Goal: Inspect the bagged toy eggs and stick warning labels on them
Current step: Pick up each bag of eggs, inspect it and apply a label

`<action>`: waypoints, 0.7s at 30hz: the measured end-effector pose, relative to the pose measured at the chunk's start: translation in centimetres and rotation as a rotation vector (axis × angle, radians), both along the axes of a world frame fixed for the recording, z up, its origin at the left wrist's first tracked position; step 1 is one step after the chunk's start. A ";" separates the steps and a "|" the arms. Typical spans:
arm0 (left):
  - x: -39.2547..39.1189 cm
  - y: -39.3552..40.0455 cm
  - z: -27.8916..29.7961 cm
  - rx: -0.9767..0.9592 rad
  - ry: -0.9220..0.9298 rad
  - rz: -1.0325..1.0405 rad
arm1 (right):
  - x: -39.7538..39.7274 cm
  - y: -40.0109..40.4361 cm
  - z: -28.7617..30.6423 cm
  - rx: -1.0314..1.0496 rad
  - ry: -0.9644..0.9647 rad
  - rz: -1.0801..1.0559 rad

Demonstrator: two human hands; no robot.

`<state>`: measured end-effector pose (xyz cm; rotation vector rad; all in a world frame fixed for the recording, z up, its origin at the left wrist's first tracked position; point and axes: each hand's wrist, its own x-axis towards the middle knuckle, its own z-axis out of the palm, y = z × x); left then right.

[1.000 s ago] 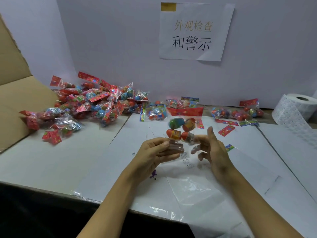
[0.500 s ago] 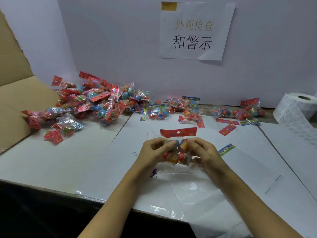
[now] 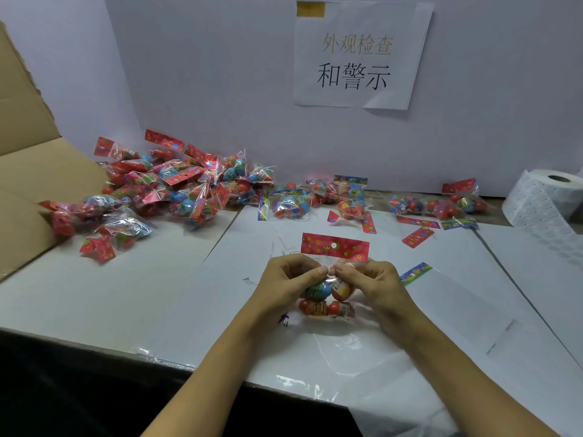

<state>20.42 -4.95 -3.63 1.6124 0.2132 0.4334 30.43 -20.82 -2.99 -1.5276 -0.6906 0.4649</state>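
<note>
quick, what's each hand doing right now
Left hand: fingers curled, pinching the clear plastic bag of coloured toy eggs with the red header card.
Right hand: fingers curled, pinching the same bag.

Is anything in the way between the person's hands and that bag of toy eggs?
Nothing visible. The left hand and right hand both already grip the bag of toy eggs just below its red header card.
</note>
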 end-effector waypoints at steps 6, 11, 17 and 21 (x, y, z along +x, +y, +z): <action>0.2 0.3 0.0 -0.299 -0.114 0.162 | 0.9 0.0 0.5 -0.010 0.086 -0.173; 0.0 0.9 0.2 -0.359 -0.190 0.219 | 3.1 -1.0 0.1 0.057 0.363 -0.232; 0.0 0.8 0.0 -0.241 -0.096 0.146 | 4.0 -1.1 -0.4 0.089 0.436 -0.238; 0.2 0.9 -0.7 -0.164 -0.110 0.071 | 3.7 -1.0 -0.7 0.070 0.452 -0.159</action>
